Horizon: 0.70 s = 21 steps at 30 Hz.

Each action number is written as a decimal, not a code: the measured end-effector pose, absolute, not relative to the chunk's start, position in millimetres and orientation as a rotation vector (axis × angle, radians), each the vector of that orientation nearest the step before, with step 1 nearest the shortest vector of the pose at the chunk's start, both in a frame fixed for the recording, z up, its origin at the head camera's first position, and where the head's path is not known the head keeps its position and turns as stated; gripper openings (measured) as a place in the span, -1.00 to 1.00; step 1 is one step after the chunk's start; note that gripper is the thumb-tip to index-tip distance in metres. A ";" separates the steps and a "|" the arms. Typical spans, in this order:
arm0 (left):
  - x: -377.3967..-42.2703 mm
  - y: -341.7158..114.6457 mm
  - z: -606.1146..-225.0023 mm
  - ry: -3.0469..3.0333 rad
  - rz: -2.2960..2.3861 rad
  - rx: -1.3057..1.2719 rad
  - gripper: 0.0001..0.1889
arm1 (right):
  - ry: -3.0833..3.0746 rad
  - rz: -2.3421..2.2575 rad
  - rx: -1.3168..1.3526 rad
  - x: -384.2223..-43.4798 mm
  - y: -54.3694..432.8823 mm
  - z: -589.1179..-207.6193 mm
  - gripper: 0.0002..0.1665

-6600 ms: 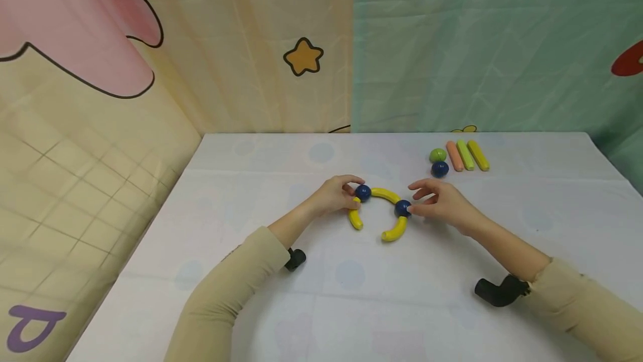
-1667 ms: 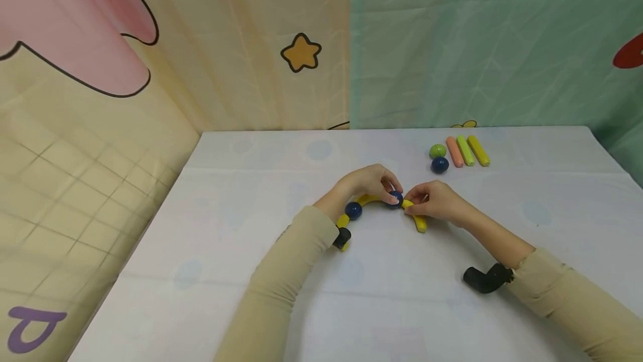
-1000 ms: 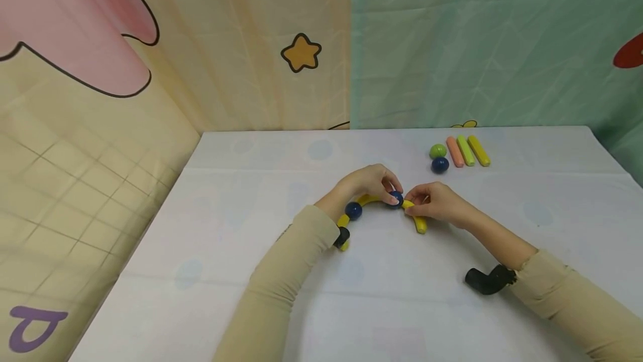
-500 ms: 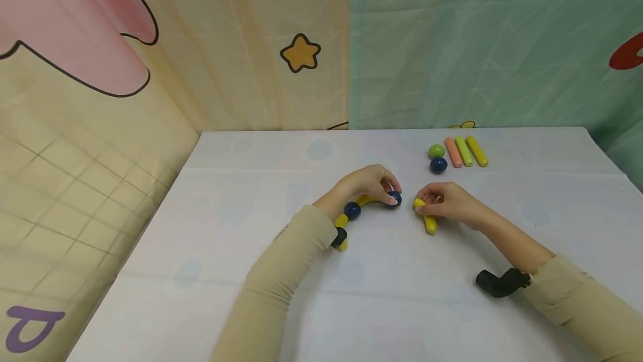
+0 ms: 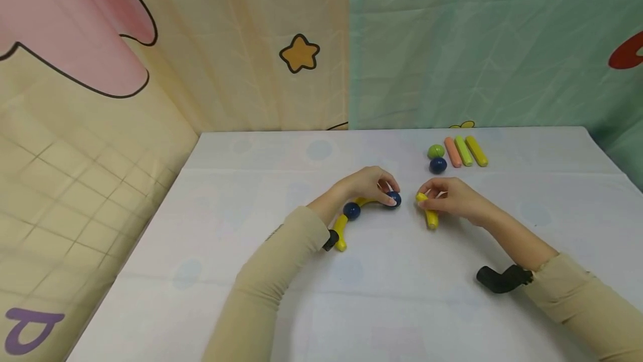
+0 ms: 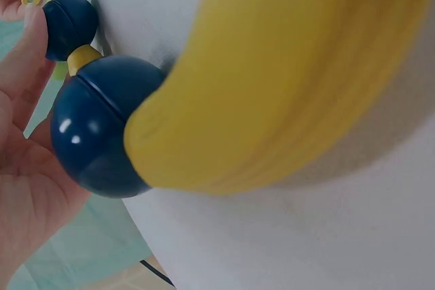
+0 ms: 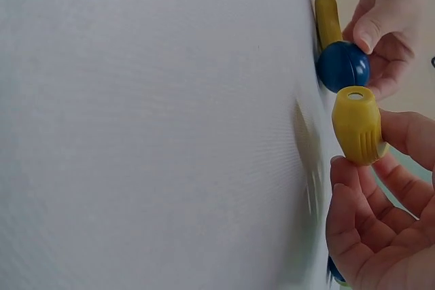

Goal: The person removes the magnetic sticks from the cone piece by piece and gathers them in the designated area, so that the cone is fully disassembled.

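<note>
My left hand [image 5: 370,183] pinches a glossy blue ball [image 5: 393,200] between thumb and fingers. That ball ends a chain on the white table: a curved yellow rod, partly behind the hand, leads to a second blue ball [image 5: 351,211], then another curved yellow rod [image 5: 340,231] points toward me. Large in the left wrist view is this near rod [image 6: 272,86]. My right hand [image 5: 452,197] pinches a separate curved yellow rod [image 5: 431,218], a short gap right of the held ball. Its end, seen in the right wrist view, carries a small shiny round inset [image 7: 355,96].
Toward the back right of the table [image 5: 226,295] lie a green ball [image 5: 436,151] and a blue ball [image 5: 438,165]. Beside them are straight rods in orange [image 5: 452,152], light green [image 5: 463,150] and yellow [image 5: 476,151]. A printed curtain [image 5: 241,72] hangs behind the table.
The right hand has drawn its yellow rod away to the right from the held blue ball and turned it slightly. Earlier, the left hand was at the chain's left end; the left arm now shifts slightly left.
</note>
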<state>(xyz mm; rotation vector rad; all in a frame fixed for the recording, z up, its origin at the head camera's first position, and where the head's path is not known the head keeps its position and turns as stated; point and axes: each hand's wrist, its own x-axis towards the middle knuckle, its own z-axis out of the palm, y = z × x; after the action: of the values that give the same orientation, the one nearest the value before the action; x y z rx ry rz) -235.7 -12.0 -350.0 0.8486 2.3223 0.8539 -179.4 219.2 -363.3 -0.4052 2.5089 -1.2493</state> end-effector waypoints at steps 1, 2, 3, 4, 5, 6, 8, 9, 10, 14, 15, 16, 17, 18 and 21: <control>-235.8 -13.0 -350.2 2.322 0.858 0.848 -0.70 | 2.511 -1.248 -0.404 -179.5 219.6 -363.1 -0.63; -235.9 -14.1 -350.5 2.322 0.865 0.843 -0.69 | 2.512 -1.248 -0.402 -179.6 219.9 -363.0 -0.63; -236.1 -15.3 -350.5 2.318 0.874 0.843 -0.69 | 2.514 -1.250 -0.399 -179.6 220.1 -362.9 -0.63; -236.2 -16.7 -350.4 2.316 0.880 0.846 -0.69 | 2.515 -1.252 -0.395 -179.8 220.4 -362.9 -0.64; -236.4 -18.2 -350.3 2.312 0.888 0.849 -0.69 | 2.516 -1.254 -0.391 -180.0 220.6 -362.9 -0.64; -236.4 -19.9 -349.9 2.309 0.894 0.849 -0.69 | 2.516 -1.255 -0.387 -180.2 220.7 -362.8 -0.64; -236.6 -24.0 -349.6 2.308 0.904 0.854 -0.69 | 2.514 -1.256 -0.386 -180.0 220.7 -362.9 -0.63; -236.9 -26.3 -349.6 2.307 0.905 0.858 -0.69 | 2.513 -1.258 -0.385 -179.9 220.7 -362.9 -0.63; -236.8 -28.8 -349.3 2.311 0.901 0.856 -0.69 | 2.512 -1.258 -0.385 -179.9 220.7 -362.8 -0.62; -236.6 -39.4 -348.2 2.328 0.892 0.819 -0.68 | 2.514 -1.262 -0.383 -180.2 221.3 -361.8 -0.61; -236.3 -42.1 -347.8 2.331 0.889 0.804 -0.68 | 2.515 -1.266 -0.380 -180.3 221.5 -361.4 -0.61; -235.8 -44.7 -347.1 2.336 0.883 0.785 -0.67 | 2.516 -1.267 -0.377 -180.5 221.6 -361.0 -0.62; -235.7 -47.3 -346.7 2.336 0.884 0.768 -0.66 | 2.516 -1.268 -0.376 -180.5 221.7 -360.5 -0.62; -235.6 -50.1 -346.6 2.337 0.882 0.750 -0.66 | 2.515 -1.271 -0.375 -180.4 221.6 -360.1 -0.62; -233.7 -58.8 -345.7 2.332 0.879 0.704 -0.64 | 2.509 -1.277 -0.366 -180.3 221.0 -359.3 -0.62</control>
<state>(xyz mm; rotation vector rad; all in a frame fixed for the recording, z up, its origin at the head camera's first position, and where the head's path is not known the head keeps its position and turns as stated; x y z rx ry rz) -233.7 -58.8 -345.7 0.7037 2.3321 0.8791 -180.3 221.0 -359.3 -0.3663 2.5089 -1.2774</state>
